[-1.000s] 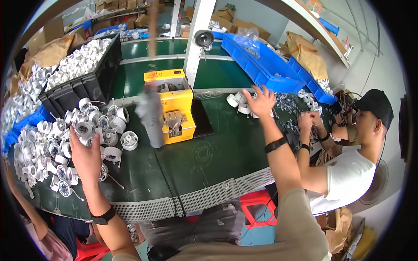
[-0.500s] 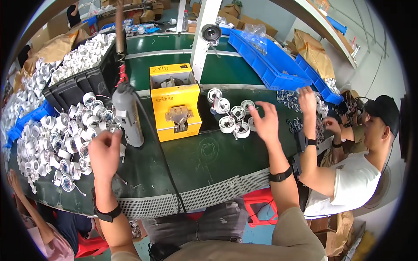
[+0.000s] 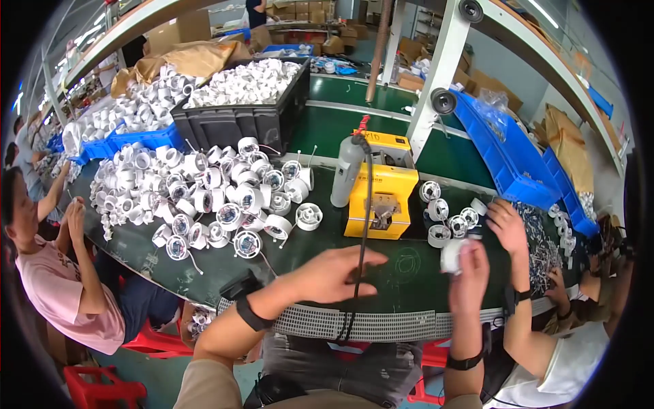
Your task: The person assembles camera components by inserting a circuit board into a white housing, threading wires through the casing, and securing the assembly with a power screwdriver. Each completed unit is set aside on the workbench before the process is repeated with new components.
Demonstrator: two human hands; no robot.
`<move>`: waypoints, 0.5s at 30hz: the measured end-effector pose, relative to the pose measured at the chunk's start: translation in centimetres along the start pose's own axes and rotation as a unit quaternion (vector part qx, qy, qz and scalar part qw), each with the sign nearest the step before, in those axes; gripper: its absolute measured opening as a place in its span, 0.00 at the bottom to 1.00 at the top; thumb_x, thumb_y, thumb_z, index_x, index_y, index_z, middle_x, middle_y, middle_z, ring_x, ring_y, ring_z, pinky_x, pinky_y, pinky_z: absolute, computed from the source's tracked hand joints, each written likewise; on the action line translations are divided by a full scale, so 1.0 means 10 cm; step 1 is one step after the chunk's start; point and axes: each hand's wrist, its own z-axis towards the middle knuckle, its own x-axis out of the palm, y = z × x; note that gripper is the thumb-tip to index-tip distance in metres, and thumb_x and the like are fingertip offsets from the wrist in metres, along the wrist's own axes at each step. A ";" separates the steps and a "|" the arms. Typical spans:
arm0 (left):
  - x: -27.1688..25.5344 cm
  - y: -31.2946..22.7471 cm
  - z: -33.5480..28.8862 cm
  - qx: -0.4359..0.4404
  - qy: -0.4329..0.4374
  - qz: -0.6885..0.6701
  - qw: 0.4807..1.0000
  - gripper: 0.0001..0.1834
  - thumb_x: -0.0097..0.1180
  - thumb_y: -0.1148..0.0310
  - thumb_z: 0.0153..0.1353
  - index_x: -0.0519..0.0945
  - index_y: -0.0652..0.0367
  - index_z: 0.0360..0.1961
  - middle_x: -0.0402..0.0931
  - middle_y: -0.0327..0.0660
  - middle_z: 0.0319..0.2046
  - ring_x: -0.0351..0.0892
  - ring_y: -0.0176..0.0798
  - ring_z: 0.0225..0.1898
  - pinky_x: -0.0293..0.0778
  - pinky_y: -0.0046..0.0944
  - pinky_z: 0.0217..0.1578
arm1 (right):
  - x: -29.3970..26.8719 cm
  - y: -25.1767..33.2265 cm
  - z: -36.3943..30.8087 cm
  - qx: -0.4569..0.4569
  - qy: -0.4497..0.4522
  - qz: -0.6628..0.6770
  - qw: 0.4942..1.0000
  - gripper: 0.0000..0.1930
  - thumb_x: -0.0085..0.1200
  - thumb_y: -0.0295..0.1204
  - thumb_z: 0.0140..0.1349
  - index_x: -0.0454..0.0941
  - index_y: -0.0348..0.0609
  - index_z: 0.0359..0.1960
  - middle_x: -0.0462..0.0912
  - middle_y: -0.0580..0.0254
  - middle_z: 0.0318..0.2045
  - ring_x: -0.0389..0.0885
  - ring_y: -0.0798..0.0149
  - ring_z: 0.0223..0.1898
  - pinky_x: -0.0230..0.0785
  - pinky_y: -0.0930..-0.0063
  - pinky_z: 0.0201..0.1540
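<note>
My right hand [image 3: 470,276] is closed on a white round plastic housing [image 3: 451,256] and holds it above the front of the green bench. My left hand [image 3: 334,274] reaches across with thumb and fingers apart, empty, beside a hanging black cable [image 3: 366,235]. A grey electric screwdriver [image 3: 348,172] hangs upright just left of the yellow screw feeder [image 3: 383,194]. Beyond my right hand stands a small group of white housings [image 3: 438,209] with boards inside. A big heap of similar white housings [image 3: 228,217], several with wires, covers the bench to my left.
A co-worker's hand [image 3: 507,226] is close to the small group at right. Another person [image 3: 65,273] sits at left. A black crate [image 3: 235,126] full of white parts stands behind the heap. Blue trays [image 3: 504,157] and a white post [image 3: 436,75] stand at far right.
My right hand has taken a white housing from the small group and brought it nearer. My left hand has left the heap's edge and opened. The view has turned left.
</note>
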 end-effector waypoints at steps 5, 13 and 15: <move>0.17 -0.03 0.07 0.113 -0.118 0.022 0.986 0.42 0.68 0.65 0.50 0.59 0.61 0.63 0.70 0.53 0.54 0.73 0.56 0.52 0.72 0.44 0.51 | 0.90 -0.27 -0.37 0.061 0.148 -0.051 0.986 0.09 0.55 0.27 0.63 0.68 0.39 0.39 0.78 0.64 0.30 0.75 0.77 0.31 0.68 0.81 0.33; 0.09 0.10 0.05 -0.026 -0.095 -0.341 0.935 0.37 0.62 0.83 0.52 0.63 0.59 0.64 0.68 0.36 0.52 0.70 0.29 0.51 0.72 0.32 0.49 | 0.97 -0.03 0.08 -0.231 0.298 -0.323 0.868 0.20 0.56 0.22 0.55 0.72 0.36 0.51 0.78 0.52 0.46 0.78 0.54 0.49 0.70 0.69 0.51; 0.03 0.08 0.06 -0.063 -0.065 -0.389 0.917 0.37 0.61 0.85 0.52 0.63 0.57 0.63 0.68 0.35 0.51 0.70 0.29 0.51 0.71 0.31 0.50 | 0.93 -0.09 0.14 -0.169 0.355 -0.265 0.881 0.17 0.53 0.20 0.59 0.73 0.34 0.51 0.82 0.56 0.40 0.81 0.62 0.42 0.71 0.73 0.49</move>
